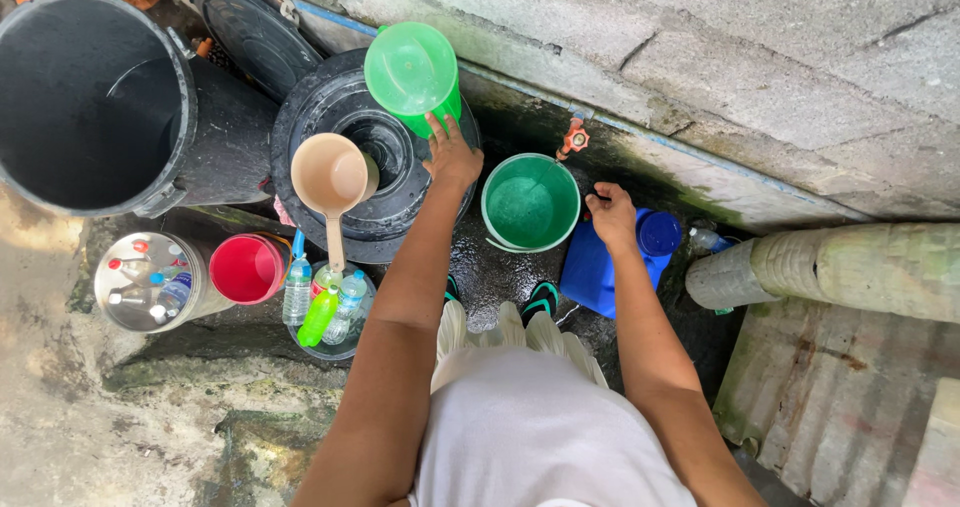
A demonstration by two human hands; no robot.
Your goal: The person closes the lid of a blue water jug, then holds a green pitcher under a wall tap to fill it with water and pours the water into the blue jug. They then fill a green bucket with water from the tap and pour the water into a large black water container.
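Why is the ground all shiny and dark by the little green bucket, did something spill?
Yes, the concrete ground around the small green plastic bucket looks wet and glossy, especially near the person's feet. The green plastic jug under the left hand is tipped over.

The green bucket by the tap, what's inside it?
The green bucket holds what looks like water, greenish and nearly full. Nothing floats in it. Its bottom cannot be made out through the water.

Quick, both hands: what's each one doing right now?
Left hand: touching the green pitcher, grip unclear.
Right hand: loosely curled, empty, above the blue container.
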